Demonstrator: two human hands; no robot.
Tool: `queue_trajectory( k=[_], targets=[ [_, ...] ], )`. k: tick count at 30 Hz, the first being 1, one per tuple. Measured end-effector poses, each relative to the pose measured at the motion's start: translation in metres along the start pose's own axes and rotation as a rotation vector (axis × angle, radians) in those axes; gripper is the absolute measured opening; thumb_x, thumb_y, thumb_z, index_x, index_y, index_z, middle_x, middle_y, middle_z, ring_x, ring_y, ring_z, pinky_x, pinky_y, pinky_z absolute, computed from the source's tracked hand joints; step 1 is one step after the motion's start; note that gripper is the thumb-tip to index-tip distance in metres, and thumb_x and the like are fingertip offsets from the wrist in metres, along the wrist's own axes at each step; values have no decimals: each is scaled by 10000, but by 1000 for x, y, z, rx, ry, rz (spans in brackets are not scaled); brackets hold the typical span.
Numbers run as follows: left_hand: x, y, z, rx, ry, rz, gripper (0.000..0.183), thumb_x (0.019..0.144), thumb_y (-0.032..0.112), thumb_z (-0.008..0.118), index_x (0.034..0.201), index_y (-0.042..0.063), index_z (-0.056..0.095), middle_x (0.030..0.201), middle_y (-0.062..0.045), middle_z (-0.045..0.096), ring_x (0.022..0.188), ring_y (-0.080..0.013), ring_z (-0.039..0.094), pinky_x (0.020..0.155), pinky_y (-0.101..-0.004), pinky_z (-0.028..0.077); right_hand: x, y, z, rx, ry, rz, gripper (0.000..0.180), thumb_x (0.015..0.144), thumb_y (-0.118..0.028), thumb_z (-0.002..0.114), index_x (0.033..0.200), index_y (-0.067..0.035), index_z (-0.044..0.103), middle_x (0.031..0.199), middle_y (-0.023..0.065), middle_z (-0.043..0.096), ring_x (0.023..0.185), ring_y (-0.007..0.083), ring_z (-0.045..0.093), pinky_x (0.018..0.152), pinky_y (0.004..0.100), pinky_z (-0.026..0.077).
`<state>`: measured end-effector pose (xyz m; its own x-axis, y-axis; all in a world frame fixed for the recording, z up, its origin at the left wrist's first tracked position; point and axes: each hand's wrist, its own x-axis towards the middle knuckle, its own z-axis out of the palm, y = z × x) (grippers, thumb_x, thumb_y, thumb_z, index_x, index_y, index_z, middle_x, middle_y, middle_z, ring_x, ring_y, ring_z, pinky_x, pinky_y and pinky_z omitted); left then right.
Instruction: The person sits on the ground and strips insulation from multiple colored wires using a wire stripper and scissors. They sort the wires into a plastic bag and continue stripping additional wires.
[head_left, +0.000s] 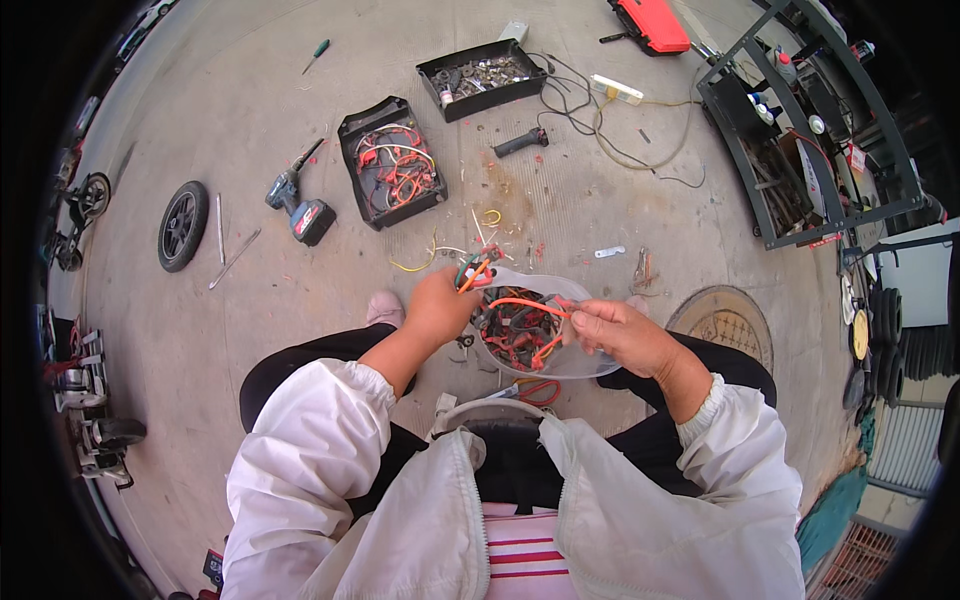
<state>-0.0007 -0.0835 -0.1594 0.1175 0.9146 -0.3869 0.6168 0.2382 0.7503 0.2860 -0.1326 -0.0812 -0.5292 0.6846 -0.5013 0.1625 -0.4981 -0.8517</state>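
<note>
My left hand (442, 304) grips a small bunch of wires (474, 274), with orange and green leads and red connectors sticking out past the fingers. In my right hand (619, 330) is the end of an orange wire (529, 302), pinched between thumb and fingers. That wire arches over a translucent plastic bag or tub (581, 364), which stands between my knees. Inside it lies a tangle of red and black cable connectors (517, 330). Scissors with red handles (538, 391) lie on the ground just in front of me.
Ahead stand a black tray of wires (394, 169) and another of small metal parts (480, 79). A cordless drill (296, 202) and a small wheel (183, 226) lie to the left. A metal cart (814, 142) is at right, near a power strip (616, 89) and a manhole cover (721, 330).
</note>
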Motion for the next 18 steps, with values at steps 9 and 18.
queue_trajectory(
  k=[9,18],
  targets=[
    [-15,43,-36,-1031,-247,-353,131,994,171,608,1070,71,643,754,-12,559,491,-64,379,440,-246,307,24,10,6,367,18,-149,441,1105,-423,388,832,-96,497,767,-5,437,729,124,415,717,292,413],
    [-20,71,-55,-1303,-99,-214,245,1040,370,562,1094,132,585,903,-29,663,563,-65,392,533,-229,335,32,-25,18,654,109,-264,412,1107,-400,399,895,-71,528,812,0,447,706,116,394,688,286,413]
  ],
)
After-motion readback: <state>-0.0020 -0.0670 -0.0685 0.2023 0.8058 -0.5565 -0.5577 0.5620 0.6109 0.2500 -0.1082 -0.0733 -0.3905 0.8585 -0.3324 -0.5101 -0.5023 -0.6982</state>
